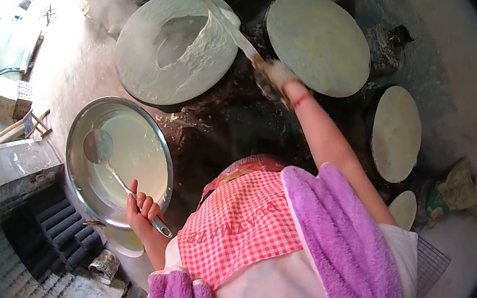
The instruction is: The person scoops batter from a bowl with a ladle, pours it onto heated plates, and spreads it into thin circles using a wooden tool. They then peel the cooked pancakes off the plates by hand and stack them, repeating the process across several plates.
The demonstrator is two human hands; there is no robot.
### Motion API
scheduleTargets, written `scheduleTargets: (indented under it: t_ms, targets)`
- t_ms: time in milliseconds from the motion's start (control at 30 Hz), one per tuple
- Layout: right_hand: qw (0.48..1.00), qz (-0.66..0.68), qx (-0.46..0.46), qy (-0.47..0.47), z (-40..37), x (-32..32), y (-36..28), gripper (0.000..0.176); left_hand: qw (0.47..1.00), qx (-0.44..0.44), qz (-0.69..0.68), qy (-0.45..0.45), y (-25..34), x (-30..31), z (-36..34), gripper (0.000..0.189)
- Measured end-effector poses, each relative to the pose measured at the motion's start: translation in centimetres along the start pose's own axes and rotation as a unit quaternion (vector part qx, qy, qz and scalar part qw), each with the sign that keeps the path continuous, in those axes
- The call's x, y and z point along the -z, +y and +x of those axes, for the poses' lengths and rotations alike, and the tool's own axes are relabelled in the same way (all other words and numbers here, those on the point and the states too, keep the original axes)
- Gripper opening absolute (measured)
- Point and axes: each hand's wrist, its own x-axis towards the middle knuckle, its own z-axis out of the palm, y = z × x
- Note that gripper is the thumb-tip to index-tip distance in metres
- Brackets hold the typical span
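My left hand (143,209) is closed round the handle of a metal ladle (99,146), whose bowl is over the pale batter in a large steel basin (79,195). At the top, my right hand (278,75) grips a long pale spreader (237,37); something brown and ragged shows at its grip. The spreader's blade lies across the batter on a big round griddle (146,80). That batter forms an uneven ring around a thinner, greyish middle, and steam rises at its left.
Three more round pale griddles stand at the right: a large one (318,44), a smaller one (396,134) and a small one (404,210). Cardboard boxes (4,97) and a small wooden stool (38,125) are at the left. A purple towel (342,237) hangs over the pink checked apron (247,219).
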Motion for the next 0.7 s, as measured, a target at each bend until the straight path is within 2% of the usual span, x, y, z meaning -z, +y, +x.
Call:
scheduleTargets:
  t_ms: [33,67,200,267,300,367,433,467,500,567,600,700]
  targets:
    - [1.0,-0.013,0.008,-0.018,3.3,-0.3,-0.9,0.043,1.0,0.003,-0.011,-0.005,0.0,0.0,0.0,0.038]
    - [0.998,0.041,-0.021,-0.048,2.6,-1.2,-4.0,0.045,1.0,0.003,-0.01,-0.005,0.0,0.0,-0.1,0.038]
    - [0.995,0.022,-0.056,-0.08,1.8,-3.2,-7.5,0.039,1.0,0.0,-0.003,-0.002,0.1,0.1,-0.7,0.038]
    - [0.985,0.132,0.104,-0.033,-2.7,-3.1,-6.0,0.037,1.0,-0.002,-0.016,-0.001,0.4,1.0,-1.1,0.038]
    - [0.974,0.157,0.164,0.023,-3.6,-2.5,-4.7,0.05,1.0,-0.001,-0.021,-0.011,0.8,1.7,-1.3,0.037]
    - [0.972,0.181,0.149,0.005,-5.0,-2.8,-3.3,0.05,0.999,-0.013,-0.037,-0.022,1.1,2.7,-1.1,0.037]
    - [0.988,0.136,0.062,0.043,-5.4,-5.3,-0.8,0.049,0.999,-0.025,0.021,0.021,1.8,4.2,-0.9,0.036]
    - [0.985,0.147,0.083,0.038,-5.1,-8.4,-0.4,0.046,0.999,-0.021,0.019,0.025,2.2,4.8,-0.4,0.035]
    - [0.982,0.154,0.106,0.035,-4.9,-11.9,-0.8,0.043,1.0,-0.016,0.018,0.02,2.7,5.0,0.1,0.035]
    - [0.984,0.171,0.044,0.024,-5.2,-14.3,-4.4,0.041,0.998,0.006,-0.051,0.021,3.6,5.1,1.1,0.035]
    - [0.979,0.168,0.116,0.025,-4.2,-14.5,-4.9,0.043,0.999,-0.01,-0.036,0.038,3.8,4.4,1.3,0.034]
    - [0.973,0.199,0.112,0.04,-5.7,-10.3,-4.6,0.044,0.999,-0.036,0.014,-0.009,5.4,5.7,1.9,0.033]
